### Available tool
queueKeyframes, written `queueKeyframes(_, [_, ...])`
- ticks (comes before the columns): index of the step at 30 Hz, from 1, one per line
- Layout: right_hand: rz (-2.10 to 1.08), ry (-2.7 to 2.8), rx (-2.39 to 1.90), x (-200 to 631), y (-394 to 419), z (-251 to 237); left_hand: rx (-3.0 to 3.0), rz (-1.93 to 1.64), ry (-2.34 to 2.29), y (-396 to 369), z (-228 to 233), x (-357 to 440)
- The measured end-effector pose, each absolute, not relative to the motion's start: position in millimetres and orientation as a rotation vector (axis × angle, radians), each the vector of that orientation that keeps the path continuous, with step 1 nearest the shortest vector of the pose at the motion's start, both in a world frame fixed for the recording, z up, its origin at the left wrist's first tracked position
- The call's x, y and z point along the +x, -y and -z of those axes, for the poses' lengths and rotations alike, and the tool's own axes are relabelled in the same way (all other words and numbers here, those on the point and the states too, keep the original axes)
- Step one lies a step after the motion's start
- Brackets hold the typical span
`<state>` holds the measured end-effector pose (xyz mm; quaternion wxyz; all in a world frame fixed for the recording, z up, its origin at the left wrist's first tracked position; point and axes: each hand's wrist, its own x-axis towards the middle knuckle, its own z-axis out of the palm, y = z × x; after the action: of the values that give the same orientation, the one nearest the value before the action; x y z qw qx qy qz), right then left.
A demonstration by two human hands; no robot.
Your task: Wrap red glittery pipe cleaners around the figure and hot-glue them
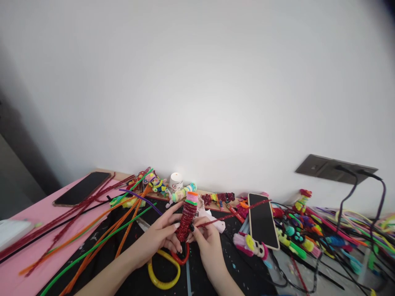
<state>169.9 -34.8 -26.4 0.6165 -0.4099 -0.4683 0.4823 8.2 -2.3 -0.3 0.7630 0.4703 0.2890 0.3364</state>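
My left hand (166, 230) is closed around a dark red tinsel pipe-cleaner coil (187, 220), held upright with pink, green and orange bands at its top. On its other side, my right hand (208, 240) pinches a red tinsel pipe cleaner (236, 213), whose free length runs out to the right. My right fingertips touch or nearly touch the coil's lower part. Below my hands lie a yellow loop (165, 285) and a red loop (182, 261), which look like scissor handles. The coil's bottom end is partly hidden by my fingers.
A dark phone (82, 189) lies at left on a pink sheet (27, 201). Orange and green pipe cleaners (101, 238) spread across the left. Another phone (263, 224) and a pink pipe-cleaner doll (249, 246) sit right. Black cables (378, 205) hang from a wall socket (327, 166).
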Motion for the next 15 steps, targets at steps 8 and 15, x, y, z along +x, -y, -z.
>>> queueKeyframes(8, [-1.082, 1.109, -0.963, 169.8, 36.6, 24.3, 1.045, -0.731, -0.651, 1.9, -3.5, 7.8])
queueKeyframes(15, [-1.094, 1.099, -0.970, 168.7, 37.4, 25.0, 1.116, -0.747, -0.659, 3.7, -1.1, 9.0])
